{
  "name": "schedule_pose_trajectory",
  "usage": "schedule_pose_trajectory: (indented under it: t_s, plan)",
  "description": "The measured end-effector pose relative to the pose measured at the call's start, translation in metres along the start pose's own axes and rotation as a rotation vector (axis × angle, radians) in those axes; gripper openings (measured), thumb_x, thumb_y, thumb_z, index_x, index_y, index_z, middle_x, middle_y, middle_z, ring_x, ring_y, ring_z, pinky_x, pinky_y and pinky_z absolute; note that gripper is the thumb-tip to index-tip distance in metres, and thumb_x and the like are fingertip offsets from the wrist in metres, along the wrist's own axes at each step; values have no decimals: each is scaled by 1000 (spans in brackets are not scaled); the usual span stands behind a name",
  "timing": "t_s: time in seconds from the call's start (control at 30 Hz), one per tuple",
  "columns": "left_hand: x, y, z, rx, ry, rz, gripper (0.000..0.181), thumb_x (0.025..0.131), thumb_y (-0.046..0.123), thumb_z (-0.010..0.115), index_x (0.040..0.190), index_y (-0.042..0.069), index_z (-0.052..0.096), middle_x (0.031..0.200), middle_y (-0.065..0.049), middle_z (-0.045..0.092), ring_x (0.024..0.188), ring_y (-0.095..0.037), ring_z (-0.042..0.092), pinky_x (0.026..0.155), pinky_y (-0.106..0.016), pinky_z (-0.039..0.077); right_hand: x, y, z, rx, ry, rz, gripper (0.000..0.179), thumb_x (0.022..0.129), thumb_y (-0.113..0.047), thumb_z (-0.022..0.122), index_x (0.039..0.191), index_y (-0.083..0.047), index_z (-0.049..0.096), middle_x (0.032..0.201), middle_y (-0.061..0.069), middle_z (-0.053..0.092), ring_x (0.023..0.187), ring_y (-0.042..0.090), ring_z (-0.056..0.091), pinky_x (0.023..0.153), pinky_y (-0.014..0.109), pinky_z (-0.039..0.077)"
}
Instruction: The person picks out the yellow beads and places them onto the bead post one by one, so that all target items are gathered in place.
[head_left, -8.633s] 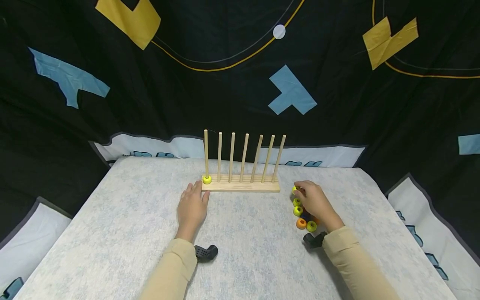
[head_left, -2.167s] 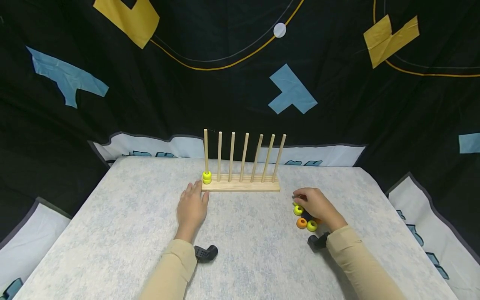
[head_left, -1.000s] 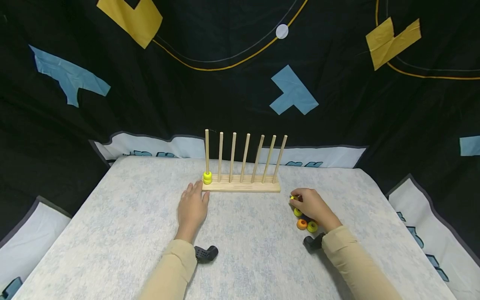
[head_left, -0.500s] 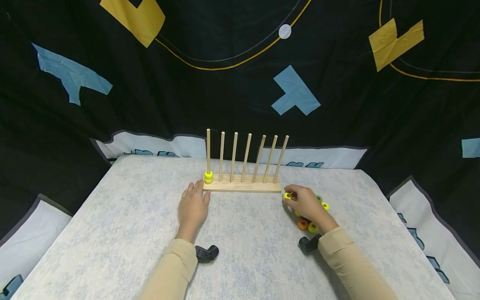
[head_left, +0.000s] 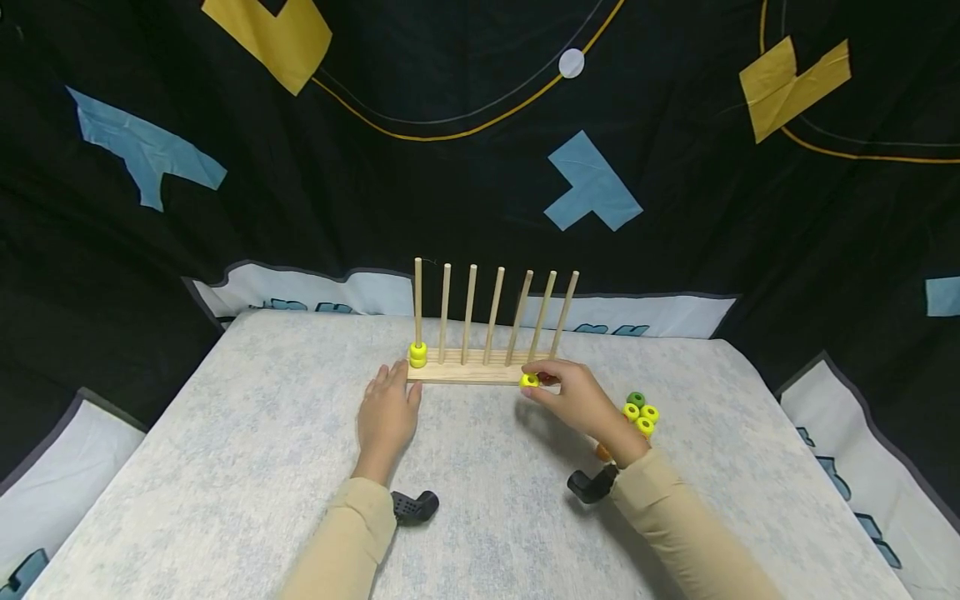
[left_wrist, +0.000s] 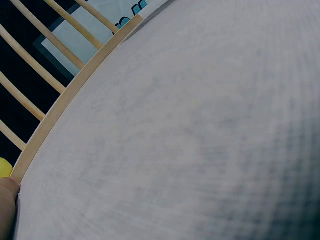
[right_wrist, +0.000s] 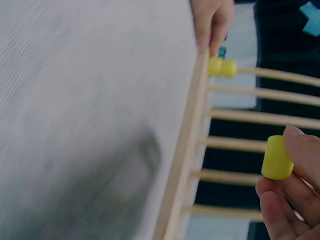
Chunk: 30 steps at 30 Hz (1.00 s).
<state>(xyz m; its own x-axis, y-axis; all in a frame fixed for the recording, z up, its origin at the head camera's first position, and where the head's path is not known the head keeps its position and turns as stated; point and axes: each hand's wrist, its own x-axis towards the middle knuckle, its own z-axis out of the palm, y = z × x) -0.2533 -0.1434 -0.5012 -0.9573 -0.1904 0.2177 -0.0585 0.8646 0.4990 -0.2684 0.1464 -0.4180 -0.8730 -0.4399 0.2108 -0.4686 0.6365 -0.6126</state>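
Observation:
A wooden rack [head_left: 468, 373] with a row of upright pegs stands at the back of the table. Two yellow beads [head_left: 417, 356] are stacked on its leftmost peg. My left hand [head_left: 385, 421] lies with fingers extended against the left end of the base. In front of the rack's right part, my right hand [head_left: 577, 402] pinches a yellow bead [head_left: 529, 380] between thumb and fingers, hole facing up. The right wrist view shows this held bead [right_wrist: 277, 159] off the table, overlapping the pegs. The other pegs carry no beads.
Loose beads lie right of the rack: a green bead [head_left: 636, 399], several yellow beads [head_left: 644, 426] and an orange bead [head_left: 603, 452], partly hidden by the right forearm. A pale mottled cloth [head_left: 480, 517] covers the table; a black curtain [head_left: 420, 200] hangs behind it.
A second yellow bead has joined the first on the leftmost peg. My right hand has since taken another yellow bead from the pile and moved left with it. My left hand stays put.

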Motion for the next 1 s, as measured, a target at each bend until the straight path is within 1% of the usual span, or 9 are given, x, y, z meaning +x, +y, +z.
schedule_pose_trajectory:
  t_s: [0.17,0.23,0.37,0.47,0.57,0.77,0.87,1.0]
  plan:
    - [0,0,-1,-3,0,3,58,104,35,49,150,2,39,156,-16,41,149,-37,30,125,-50,20,8,-21,1,43,21,-62,33,91,-25,74,121,-12,71,122,3,71,106,19,66,94,40,57]
    - [0,0,-1,-3,-1,2,58,104,35,49,151,2,39,156,-15,41,149,-37,30,125,-50,20,13,-27,1,38,45,-91,32,91,-23,74,121,-11,71,121,3,71,106,20,67,94,40,57]
    - [1,0,0,3,-6,-4,59,104,36,48,151,2,38,157,-15,40,150,-36,29,126,-50,19,22,-37,-1,40,100,-120,33,90,-20,75,122,-10,70,121,5,72,107,21,68,95,39,58]
    - [1,0,0,5,-11,-9,59,104,36,48,151,2,37,157,-15,40,150,-36,29,126,-50,19,29,-42,-4,57,137,-113,36,90,-19,75,124,-9,69,122,6,71,109,22,68,94,38,58]
    - [1,0,0,4,-9,-10,59,104,35,48,151,2,37,157,-15,40,150,-36,29,126,-50,19,35,-47,-7,80,161,-102,38,90,-19,75,126,-8,67,123,7,71,109,23,67,93,41,59]
    - [1,0,0,7,-2,-8,59,104,36,48,151,2,38,156,-15,41,150,-36,29,125,-50,20,49,-56,-17,104,170,-82,37,93,-19,72,128,-10,66,121,6,71,110,24,67,94,39,59]
    - [1,0,0,7,-5,-5,59,104,36,48,151,2,38,156,-15,41,149,-36,30,125,-50,20,56,-62,-23,99,180,-104,37,93,-18,72,128,-8,66,123,7,70,111,24,68,94,38,58]
    - [1,0,0,5,-7,-6,59,104,35,49,151,2,38,156,-16,41,149,-37,30,125,-50,20,66,-73,-31,88,196,-146,37,92,-16,72,128,-9,66,123,8,70,110,23,69,91,35,60]
